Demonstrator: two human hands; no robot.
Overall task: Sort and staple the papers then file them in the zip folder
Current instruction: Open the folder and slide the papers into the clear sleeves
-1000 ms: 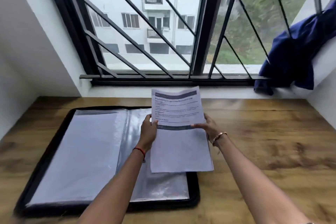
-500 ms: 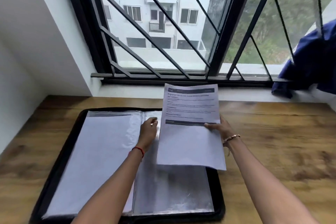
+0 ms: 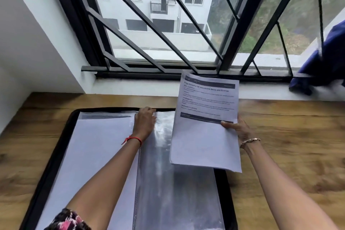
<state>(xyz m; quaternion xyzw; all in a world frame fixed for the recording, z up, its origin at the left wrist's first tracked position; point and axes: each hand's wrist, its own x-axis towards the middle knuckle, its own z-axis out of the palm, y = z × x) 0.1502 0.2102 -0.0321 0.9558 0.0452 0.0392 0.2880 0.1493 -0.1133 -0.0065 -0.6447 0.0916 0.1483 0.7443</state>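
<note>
A black zip folder lies open on the wooden table, with clear plastic sleeves inside; the left sleeve holds white paper. My right hand pinches the right edge of a printed paper set and holds it tilted above the folder's right half. My left hand rests at the top edge of the sleeves near the spine, fingers curled on the plastic. No stapler is in view.
The table stretches bare to the right of the folder. A white sill and a barred window run along the far edge. A blue cloth hangs at the right end of the sill. A white wall closes the left side.
My left hand let go of the paper set and moved up to the top edge of the folder's sleeves. My right hand alone now holds the set, shifted right.
</note>
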